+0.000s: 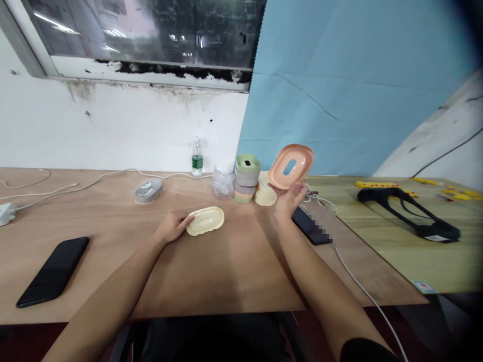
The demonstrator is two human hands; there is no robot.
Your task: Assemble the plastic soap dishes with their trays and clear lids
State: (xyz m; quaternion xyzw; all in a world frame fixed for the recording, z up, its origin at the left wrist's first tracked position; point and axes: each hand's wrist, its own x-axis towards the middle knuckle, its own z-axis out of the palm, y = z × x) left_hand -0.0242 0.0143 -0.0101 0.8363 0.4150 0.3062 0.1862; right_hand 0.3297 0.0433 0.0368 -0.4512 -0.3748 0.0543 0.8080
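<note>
My left hand [172, 226] pinches the left end of a shallow cream oval plastic piece [206, 221] with a raised rim, low over the table. In my right hand [290, 201], a peach oval plastic lid [281, 170] with an oblong hole is held up and tilted, its hollow side towards me. Behind it stands a stack of rounded plastic pieces [247, 178] in green, grey and peach. Beside that are a pile of cream pieces [265, 193] and some clear plastic cups [223, 183].
A grey oval container [148, 191] sits at the back left, near a water bottle [196, 158]. Black phones [53, 271] [311, 226] lie at either side. White cables [366, 291] cross the wooden table [226, 281]. A black strap-like frame [409, 213] lies on the right-hand table.
</note>
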